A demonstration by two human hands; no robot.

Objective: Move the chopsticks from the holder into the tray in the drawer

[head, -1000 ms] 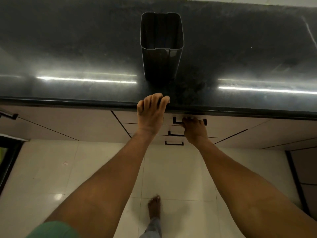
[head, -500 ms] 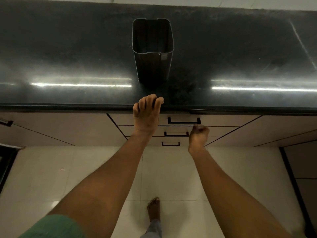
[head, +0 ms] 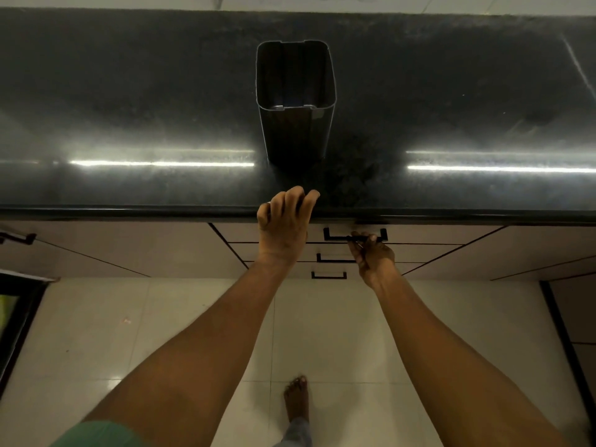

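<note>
Seemingly, chopsticks: none visible; holder (head: 295,133) on counter (head: 129,108) looks empty; judged light, stiff, slippery — pinch mid-length
Left hand (head: 283,221): fingers curled, resting on counter edge
Right hand (head: 372,253): grips top drawer handle (head: 335,238) — drawer closed

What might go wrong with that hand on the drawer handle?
The right hand seems to pinch the top drawer handle with its fingertips, so the grip may slip. The holder stands tall near the counter edge by the left hand; a bump might tip it.
</note>
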